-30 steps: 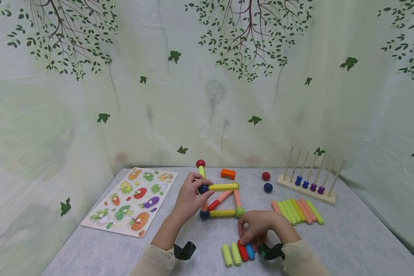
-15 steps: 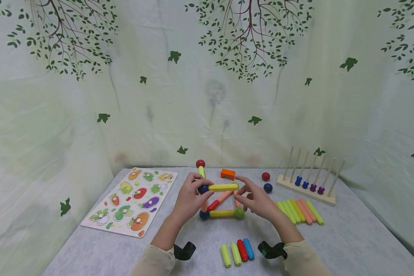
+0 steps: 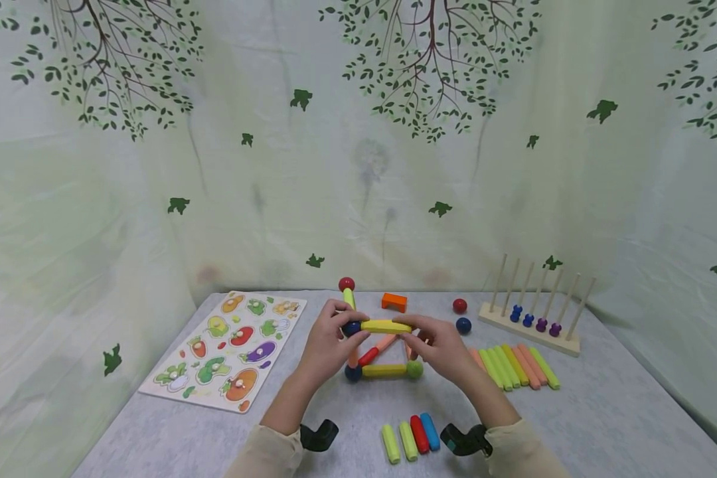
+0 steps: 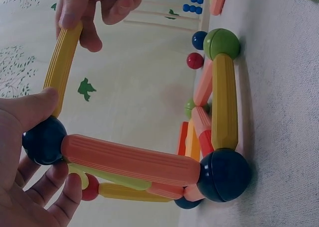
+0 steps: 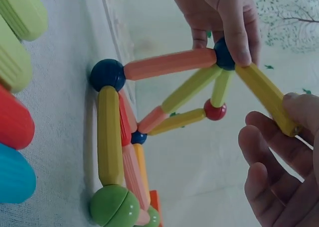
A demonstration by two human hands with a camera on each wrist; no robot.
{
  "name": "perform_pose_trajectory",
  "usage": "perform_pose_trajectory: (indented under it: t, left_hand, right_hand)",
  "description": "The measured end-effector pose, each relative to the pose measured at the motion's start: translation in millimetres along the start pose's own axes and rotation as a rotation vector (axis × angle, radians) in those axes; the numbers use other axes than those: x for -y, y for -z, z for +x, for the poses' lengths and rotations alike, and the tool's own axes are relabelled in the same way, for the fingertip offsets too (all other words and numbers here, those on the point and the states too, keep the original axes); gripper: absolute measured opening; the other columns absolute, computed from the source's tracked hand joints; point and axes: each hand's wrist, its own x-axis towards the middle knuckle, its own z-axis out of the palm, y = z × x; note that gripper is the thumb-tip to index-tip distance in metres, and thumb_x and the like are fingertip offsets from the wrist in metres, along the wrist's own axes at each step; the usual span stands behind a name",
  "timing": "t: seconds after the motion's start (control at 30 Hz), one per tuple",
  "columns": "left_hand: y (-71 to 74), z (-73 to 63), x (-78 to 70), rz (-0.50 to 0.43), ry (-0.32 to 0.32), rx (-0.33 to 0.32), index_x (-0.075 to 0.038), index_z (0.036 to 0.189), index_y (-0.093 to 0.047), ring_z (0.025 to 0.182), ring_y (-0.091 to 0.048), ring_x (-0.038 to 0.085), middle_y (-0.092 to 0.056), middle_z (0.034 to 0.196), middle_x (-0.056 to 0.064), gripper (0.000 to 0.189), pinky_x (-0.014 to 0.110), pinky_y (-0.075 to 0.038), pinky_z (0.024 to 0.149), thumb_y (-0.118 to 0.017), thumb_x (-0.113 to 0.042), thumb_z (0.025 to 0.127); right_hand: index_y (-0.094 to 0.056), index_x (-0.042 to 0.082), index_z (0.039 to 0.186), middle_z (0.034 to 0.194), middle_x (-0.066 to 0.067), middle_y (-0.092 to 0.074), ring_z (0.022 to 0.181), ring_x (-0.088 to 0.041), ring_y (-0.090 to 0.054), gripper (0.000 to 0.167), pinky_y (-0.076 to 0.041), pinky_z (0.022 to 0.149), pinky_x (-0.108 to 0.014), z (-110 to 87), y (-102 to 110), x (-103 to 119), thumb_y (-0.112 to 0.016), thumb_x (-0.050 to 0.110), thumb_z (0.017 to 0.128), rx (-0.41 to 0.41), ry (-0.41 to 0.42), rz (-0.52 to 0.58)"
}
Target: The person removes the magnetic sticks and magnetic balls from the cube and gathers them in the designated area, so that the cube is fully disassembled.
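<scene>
My left hand [image 3: 327,338] holds the dark blue ball [image 4: 45,140] at an upper corner of a stick-and-ball frame. A yellow stick [image 3: 385,326] juts rightward from that ball, and my right hand [image 3: 445,345] pinches its far end between thumb and finger. Below the held ball, a salmon stick [image 4: 129,159] runs down to another dark blue ball [image 4: 224,174] on the table. From there a second yellow stick [image 3: 385,370] reaches a green ball [image 3: 415,369]. A red ball [image 3: 346,284] tops the back of the frame. My right fingers partly hide the frame's right side in the head view.
Short green, red and blue sticks [image 3: 431,431] lie in front. To the right are a row of longer sticks [image 3: 514,366] and a pegged wooden rack [image 3: 532,328]. Loose red [image 3: 459,306] and blue balls [image 3: 463,325], an orange block [image 3: 394,302] and a vegetable puzzle board [image 3: 227,352] are behind and left.
My right hand has left the short sticks in front, moved up and forward, and taken hold of the yellow stick's far end. My left hand has kept its grip on the blue ball.
</scene>
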Motion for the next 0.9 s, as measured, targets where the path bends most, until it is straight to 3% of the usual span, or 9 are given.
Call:
perform_pose_trajectory:
  t: [0.23,0.47,0.73,0.9]
  left_hand:
    - [2.1,-0.3,-0.8,-0.002,0.009,-0.014,-0.023,0.105,-0.074,0.093,-0.052,0.014,-0.052,0.111,-0.002,0.021,0.039,-0.056,0.077,-0.08,-0.019,0.085]
    - [0.3,-0.8,-1.7,-0.008,0.022,-0.006,-0.024,0.105,-0.074,0.094,-0.052,0.014,-0.051,0.111,-0.003,0.021,0.038,-0.056,0.078,-0.08,-0.02,0.085]
    - [-2.8,-2.1,-1.8,0.007,0.019,-0.008,-0.022,0.105,-0.074,0.093,-0.053,0.014,-0.052,0.111,-0.003,0.02,0.035,-0.056,0.076,-0.079,-0.02,0.086]
    - [-0.1,-1.5,-2.6,0.007,0.008,-0.013,-0.02,0.106,-0.074,0.092,-0.053,0.013,-0.052,0.111,-0.003,0.018,0.035,-0.055,0.074,-0.078,-0.018,0.088]
  right_hand:
    - [-0.069,0.02,0.124,0.093,0.004,-0.069,0.064,-0.008,-0.058,0.033,-0.052,0.059,-0.02,-1.2,-2,13,-0.073,0.019,0.092,-0.016,0.123,-0.076]
    - [-0.07,0.018,0.116,0.095,0.003,-0.069,0.064,-0.005,-0.055,0.026,-0.053,0.059,-0.021,1.7,0,20,-0.075,0.018,0.09,-0.085,0.181,-0.058]
    - [-0.068,0.014,0.114,0.09,-0.005,-0.063,0.058,-0.011,-0.052,0.023,-0.048,0.054,-0.021,3.9,22,15,-0.073,0.018,0.092,-0.198,0.056,0.076]
    - [-0.067,0.013,0.116,0.088,-0.011,-0.059,0.058,-0.014,-0.051,0.022,-0.048,0.054,-0.023,3.5,42,7,-0.069,0.021,0.095,-0.212,-0.02,0.143]
